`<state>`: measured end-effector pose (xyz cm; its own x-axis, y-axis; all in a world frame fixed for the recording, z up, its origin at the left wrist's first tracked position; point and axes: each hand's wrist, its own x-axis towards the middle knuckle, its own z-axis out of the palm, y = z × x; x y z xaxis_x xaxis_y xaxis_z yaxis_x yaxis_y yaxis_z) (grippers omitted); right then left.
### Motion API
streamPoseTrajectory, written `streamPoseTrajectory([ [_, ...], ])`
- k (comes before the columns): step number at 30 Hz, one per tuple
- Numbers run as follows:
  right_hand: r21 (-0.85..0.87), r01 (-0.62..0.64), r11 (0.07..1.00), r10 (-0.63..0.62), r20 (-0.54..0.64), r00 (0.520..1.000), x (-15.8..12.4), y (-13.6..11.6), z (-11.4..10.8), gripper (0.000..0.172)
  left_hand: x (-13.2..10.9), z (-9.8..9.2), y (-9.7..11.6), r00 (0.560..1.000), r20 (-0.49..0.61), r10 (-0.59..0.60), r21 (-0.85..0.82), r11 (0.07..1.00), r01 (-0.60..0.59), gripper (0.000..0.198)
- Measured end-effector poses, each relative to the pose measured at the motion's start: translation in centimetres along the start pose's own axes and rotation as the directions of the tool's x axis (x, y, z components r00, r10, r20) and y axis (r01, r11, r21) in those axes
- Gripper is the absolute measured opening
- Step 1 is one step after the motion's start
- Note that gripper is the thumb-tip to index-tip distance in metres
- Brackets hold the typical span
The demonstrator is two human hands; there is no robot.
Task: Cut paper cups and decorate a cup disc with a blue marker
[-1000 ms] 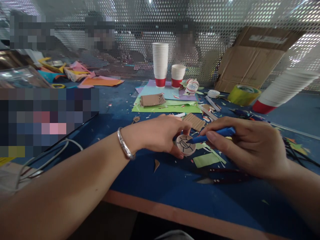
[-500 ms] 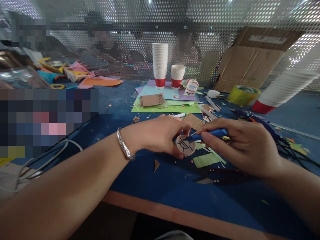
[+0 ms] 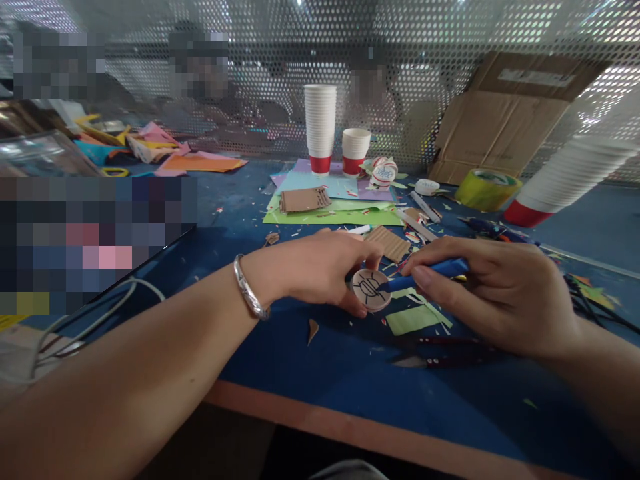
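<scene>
My left hand is closed around the side of a small round white piece, apparently a cut paper cup bottom, with dark lines drawn on its face. Between the thumb and fingers of my right hand is a blue marker, its tip at the right part of the drawn face. Just below lies a strip of green paper. Small dark-handled scissors rest on the blue table under my right hand, partly in shadow. A piece of corrugated cardboard lies behind the hands.
Paper cup stacks stand at the back, and another stack leans at right beside yellow tape. A cardboard box rests against the perforated screen. A glue gun with black cable lies right. White cables run left.
My right hand and the marker have shifted slightly to the right, the tip moving from the upper middle to the right of the drawn face. More inner lines show. My left hand stays put.
</scene>
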<state>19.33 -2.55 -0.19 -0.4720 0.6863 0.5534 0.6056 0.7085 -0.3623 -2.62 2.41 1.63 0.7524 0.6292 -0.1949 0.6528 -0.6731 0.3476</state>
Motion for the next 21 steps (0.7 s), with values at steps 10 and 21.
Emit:
streamPoseTrajectory([
  [10,-0.038,-0.004,0.999,0.002,-0.045,0.999,0.08,-0.07,0.25,0.008,0.06,0.28,-0.25,1.000,-0.019,-0.016,-0.014,1.000,0.016,0.044],
  [21,-0.041,0.002,0.999,-0.003,-0.026,1.000,0.01,0.24,0.47,0.007,0.03,0.07,0.08,1.000,-0.007,-0.024,-0.025,0.999,0.023,0.038],
])
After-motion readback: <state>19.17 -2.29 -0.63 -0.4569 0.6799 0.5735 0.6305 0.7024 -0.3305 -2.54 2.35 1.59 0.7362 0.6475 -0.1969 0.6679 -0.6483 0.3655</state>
